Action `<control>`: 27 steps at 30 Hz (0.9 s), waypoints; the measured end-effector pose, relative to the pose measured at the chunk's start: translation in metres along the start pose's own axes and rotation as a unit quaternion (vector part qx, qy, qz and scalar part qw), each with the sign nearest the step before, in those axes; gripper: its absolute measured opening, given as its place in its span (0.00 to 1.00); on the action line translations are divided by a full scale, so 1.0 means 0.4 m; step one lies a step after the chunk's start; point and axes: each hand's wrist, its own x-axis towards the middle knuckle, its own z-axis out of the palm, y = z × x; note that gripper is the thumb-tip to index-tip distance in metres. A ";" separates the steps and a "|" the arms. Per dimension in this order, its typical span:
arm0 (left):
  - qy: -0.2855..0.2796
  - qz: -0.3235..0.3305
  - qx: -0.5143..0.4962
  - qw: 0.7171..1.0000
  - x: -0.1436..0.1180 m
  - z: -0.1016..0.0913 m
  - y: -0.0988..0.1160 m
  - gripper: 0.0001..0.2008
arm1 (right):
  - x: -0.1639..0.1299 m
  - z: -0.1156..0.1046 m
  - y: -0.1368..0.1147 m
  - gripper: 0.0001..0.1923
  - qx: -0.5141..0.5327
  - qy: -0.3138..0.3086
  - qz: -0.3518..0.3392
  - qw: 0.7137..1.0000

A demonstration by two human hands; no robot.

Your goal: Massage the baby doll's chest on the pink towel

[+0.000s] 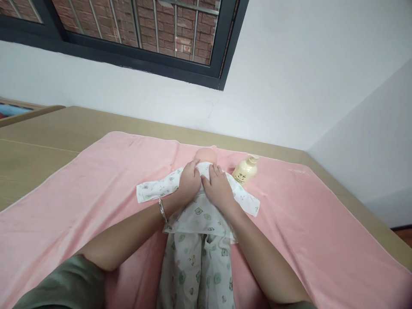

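Note:
A baby doll lies stretched out on its back or front, I cannot tell which; its bare rounded head (206,155) shows at the far end. It wears a white patterned long-sleeved top (203,214) and matching trousers (188,262), with both sleeves spread to the sides. My left hand (189,182) rests on the upper left of the top, fingers stretched toward the head. Opposite it, my right hand (219,187) lies flat on the upper right, fingers apart and thumb near the middle. What is under my palms is hidden.
A pale yellow pump bottle (245,170) leans by the doll's right-hand sleeve. Beneath everything spreads a pink blanket (289,214), creased in places, over a wooden surface (41,159). Behind are a white wall (273,86) and a dark-framed barred window (138,49).

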 end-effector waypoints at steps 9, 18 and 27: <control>0.020 -0.036 -0.108 0.993 -0.008 0.001 0.003 0.19 | -0.050 0.011 -0.026 0.30 -0.068 -0.014 -0.148 0.987; 0.010 -0.008 -0.090 0.996 -0.011 0.001 0.000 0.20 | -0.031 -0.012 0.002 0.33 -0.058 0.006 -0.002 0.998; -0.037 0.006 0.010 0.999 0.002 0.001 -0.012 0.19 | -0.022 0.012 -0.005 0.34 0.017 0.002 -0.036 0.999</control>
